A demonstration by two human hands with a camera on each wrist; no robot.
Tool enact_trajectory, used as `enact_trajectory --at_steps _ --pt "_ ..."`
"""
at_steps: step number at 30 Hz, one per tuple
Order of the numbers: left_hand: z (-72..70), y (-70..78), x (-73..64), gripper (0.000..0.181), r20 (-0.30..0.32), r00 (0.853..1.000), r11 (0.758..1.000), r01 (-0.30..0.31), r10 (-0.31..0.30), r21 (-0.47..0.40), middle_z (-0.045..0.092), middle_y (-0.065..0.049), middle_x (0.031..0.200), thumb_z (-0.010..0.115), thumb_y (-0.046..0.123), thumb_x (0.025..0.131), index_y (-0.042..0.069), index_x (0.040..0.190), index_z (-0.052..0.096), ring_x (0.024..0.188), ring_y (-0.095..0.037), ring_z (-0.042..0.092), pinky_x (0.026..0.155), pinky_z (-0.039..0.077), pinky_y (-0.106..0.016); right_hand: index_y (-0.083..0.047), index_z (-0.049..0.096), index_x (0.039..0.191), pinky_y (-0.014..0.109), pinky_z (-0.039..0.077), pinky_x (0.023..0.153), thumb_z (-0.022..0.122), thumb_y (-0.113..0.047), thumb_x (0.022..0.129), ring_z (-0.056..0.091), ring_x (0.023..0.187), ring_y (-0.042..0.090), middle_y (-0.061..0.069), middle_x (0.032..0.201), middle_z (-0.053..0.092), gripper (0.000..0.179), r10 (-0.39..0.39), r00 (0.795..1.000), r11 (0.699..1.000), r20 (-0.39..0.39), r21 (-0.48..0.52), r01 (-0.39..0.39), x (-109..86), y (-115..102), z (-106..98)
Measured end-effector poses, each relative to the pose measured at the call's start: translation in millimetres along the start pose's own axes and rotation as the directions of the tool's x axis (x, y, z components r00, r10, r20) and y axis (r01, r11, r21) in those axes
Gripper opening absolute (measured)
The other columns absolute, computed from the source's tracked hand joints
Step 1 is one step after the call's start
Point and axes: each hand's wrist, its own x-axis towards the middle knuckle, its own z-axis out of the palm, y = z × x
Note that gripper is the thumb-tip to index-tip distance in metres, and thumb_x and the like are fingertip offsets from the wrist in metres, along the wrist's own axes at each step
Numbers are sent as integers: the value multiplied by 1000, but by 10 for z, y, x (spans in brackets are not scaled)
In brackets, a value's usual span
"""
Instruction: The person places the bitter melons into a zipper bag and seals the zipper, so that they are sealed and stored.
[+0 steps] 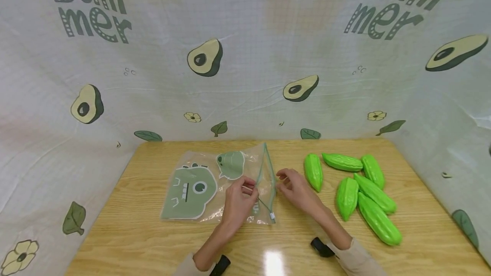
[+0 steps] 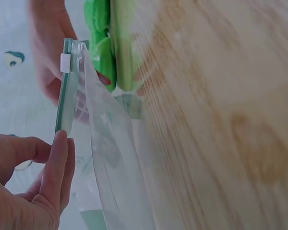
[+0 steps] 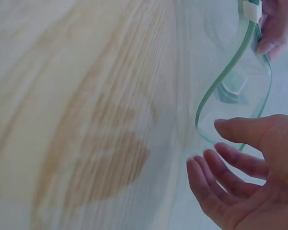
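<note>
A clear zip bag (image 1: 245, 161) printed with green cartoon monsters lies on the table, its green-edged mouth facing right and standing apart in a loop. My left hand (image 1: 239, 201) pinches one edge of that mouth between thumb and fingers. A white slider (image 2: 66, 63) sits at the near end of the zip. Just right of the mouth is my right hand (image 1: 299, 191), fingers loosely bent and holding nothing; in the right wrist view its thumb and fingers (image 3: 247, 132) are spread beside the opening. Whether it touches the bag edge is hard to tell.
Several bright green ridged gourds (image 1: 347, 197), like bitter melons, lie on the right side of the wooden table (image 1: 126, 233). A printed cloth (image 1: 245, 110) with avocados hangs behind the table and along both sides.
</note>
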Motion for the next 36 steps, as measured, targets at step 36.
enact_trajectory --at_steps 36 --pt "11 -10 -2 9 33 999 998 22 -20 -55 69 -10 85 66 -7 88 -4 96 69 67 -16 70 55 57 -22 9 62 123 65 41 97 75 1 90 44 122 51 32 127 52 36 71 950 989 -304 -101 -106 -182 311 -347"
